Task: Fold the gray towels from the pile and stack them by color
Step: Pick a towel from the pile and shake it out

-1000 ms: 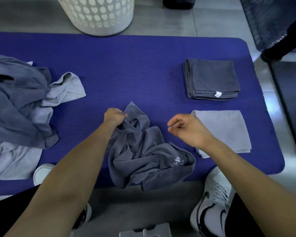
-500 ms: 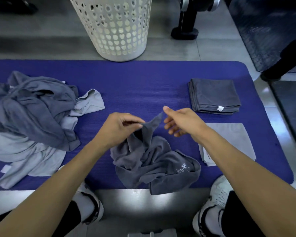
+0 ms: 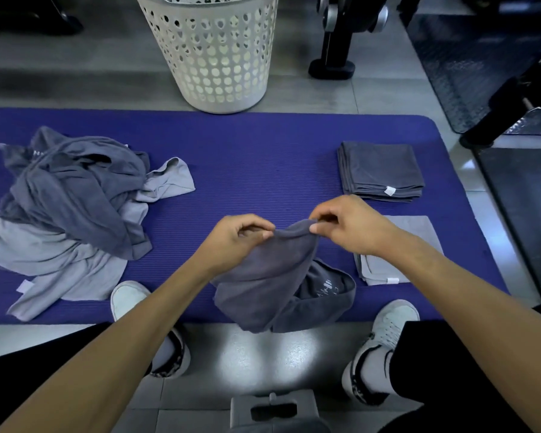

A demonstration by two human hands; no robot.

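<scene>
A crumpled dark gray towel [image 3: 272, 285] hangs over the near edge of the blue mat [image 3: 263, 157]. My left hand [image 3: 235, 242] pinches its top edge on the left and my right hand [image 3: 350, 226] pinches the same edge on the right, lifting it above the mat. A pile of unfolded dark and light gray towels [image 3: 69, 207] lies on the mat's left side. A folded stack of dark gray towels [image 3: 380, 170] sits at the right rear. A folded light gray towel [image 3: 419, 232] lies in front of that stack, partly hidden by my right arm.
A white perforated laundry basket [image 3: 213, 54] stands on the floor behind the mat. Black equipment legs [image 3: 331, 67] and dark floor mats [image 3: 469, 64] are at the back right. My two white shoes [image 3: 128, 298] [image 3: 391, 320] rest at the mat's near edge.
My right hand has closed on the dark towel's upper edge beside my left hand. Both hands have raised that edge off the mat. The camera view has tilted upward.
</scene>
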